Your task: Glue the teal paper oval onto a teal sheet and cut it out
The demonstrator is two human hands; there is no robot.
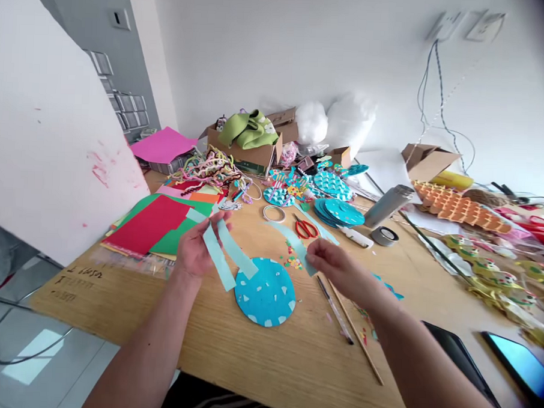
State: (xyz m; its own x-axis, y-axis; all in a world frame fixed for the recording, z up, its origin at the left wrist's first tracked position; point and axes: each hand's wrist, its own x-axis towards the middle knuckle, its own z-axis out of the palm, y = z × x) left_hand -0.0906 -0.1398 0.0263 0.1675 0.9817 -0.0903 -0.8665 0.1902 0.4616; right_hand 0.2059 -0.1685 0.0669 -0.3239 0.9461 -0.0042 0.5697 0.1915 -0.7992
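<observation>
My left hand is closed on two pale blue-green paper strips, whose free ends hang towards the right. Between thumb and fingers, my right hand pinches another paper strip, which curves away up and left. Below and between both hands, a round blue disc with pale patches lies flat on the table. The ends of the left strips overlap its upper left edge in this view; whether they touch it I cannot tell. Red-handled scissors lie just beyond my right hand.
A pen and a thin wooden stick lie right of the disc. Red card is at the left. Further back are a tape roll, stacked blue discs and a metal flask. A phone lies front right.
</observation>
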